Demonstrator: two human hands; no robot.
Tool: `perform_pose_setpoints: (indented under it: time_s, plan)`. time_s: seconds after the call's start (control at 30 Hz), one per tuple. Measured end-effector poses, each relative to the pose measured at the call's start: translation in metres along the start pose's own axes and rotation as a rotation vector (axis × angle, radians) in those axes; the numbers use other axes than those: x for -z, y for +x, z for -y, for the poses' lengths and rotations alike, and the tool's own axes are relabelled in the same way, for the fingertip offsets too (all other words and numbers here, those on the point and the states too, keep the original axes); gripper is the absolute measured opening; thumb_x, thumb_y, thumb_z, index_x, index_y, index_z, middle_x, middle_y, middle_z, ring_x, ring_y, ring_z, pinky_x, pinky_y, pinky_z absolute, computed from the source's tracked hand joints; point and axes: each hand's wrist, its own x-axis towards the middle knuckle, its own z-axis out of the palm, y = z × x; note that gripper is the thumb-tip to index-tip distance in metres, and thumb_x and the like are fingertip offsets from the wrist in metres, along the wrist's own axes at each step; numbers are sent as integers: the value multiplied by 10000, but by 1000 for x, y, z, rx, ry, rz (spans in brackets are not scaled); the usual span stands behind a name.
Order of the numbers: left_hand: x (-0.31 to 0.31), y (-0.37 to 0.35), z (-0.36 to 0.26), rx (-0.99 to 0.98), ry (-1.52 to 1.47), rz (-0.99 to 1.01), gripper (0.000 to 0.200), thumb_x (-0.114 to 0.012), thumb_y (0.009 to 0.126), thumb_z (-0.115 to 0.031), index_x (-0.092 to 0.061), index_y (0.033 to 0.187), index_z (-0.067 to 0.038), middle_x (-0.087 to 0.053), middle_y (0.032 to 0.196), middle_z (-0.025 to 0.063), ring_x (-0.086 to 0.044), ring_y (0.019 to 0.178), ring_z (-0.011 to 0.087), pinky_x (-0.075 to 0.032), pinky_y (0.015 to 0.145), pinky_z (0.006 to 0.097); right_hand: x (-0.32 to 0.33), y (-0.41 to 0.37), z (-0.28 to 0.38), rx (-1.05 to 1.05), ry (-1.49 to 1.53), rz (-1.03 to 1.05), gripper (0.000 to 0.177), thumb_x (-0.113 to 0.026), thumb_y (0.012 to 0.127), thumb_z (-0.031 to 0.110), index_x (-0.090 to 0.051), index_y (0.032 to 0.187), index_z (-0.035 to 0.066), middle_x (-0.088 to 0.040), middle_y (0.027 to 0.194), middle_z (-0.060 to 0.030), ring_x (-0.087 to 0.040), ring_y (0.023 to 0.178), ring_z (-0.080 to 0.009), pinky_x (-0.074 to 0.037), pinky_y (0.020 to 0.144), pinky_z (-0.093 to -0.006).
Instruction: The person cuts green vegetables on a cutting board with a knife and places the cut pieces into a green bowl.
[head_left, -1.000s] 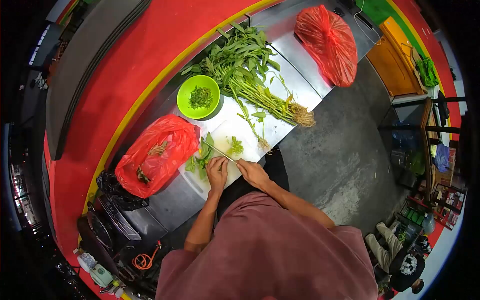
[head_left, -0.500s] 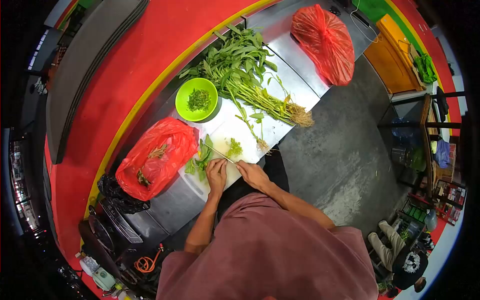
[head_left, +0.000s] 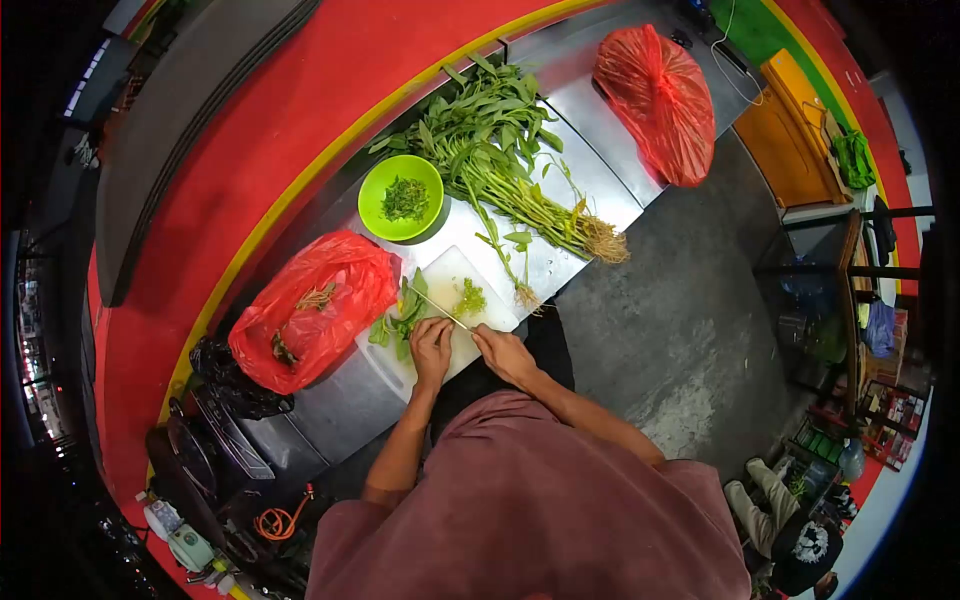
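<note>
My right hand (head_left: 503,353) is closed round the handle of a knife (head_left: 441,308), whose thin blade points up and left across the white cutting board (head_left: 448,262). My left hand (head_left: 431,345), fingers bent together, holds leafy greens (head_left: 402,318) down on the board beside the blade. The leaves spread out to the left of the blade; the pinched part is hidden under my fingers. Small chopped green pieces (head_left: 470,297) lie just beyond the knife. A lime-green bowl (head_left: 373,222) with chopped greens inside stands past the board.
A large bunch of rooted leafy stems (head_left: 500,165) lies on the steel counter (head_left: 625,215). An open red plastic bag (head_left: 262,345) with scraps sits at left; a tied red bag (head_left: 655,105) stands at far right. Another person's legs (head_left: 765,505) show at lower right.
The whole view has shifted slightly as my head moved. Both hands, the knife and the greens stay in nearly the same place on the board.
</note>
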Motion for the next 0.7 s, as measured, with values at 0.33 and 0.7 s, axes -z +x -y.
perform_pose_setpoints:
  time_s: [0.33,0.7]
  plan:
    - [2,1,-3,32,-2,10,109,-756,899,-50,-781,992,2,-734,979,131,-683,922,313,-519,860,409,-12,19,2,83,-81,-70,216,-518,1100,253,-590,1116,50,-699,865,-263,-672,810,-499,-509,711,-573]
    - [0,-1,0,59,-4,12,113,-752,904,-64,-780,995,-3,-728,984,127,-670,931,316,-508,859,407,-7,7,3,62,-11,-63,193,-513,1099,257,-555,1102,69,-702,889,-264,-680,830,-492,-516,721,-583]
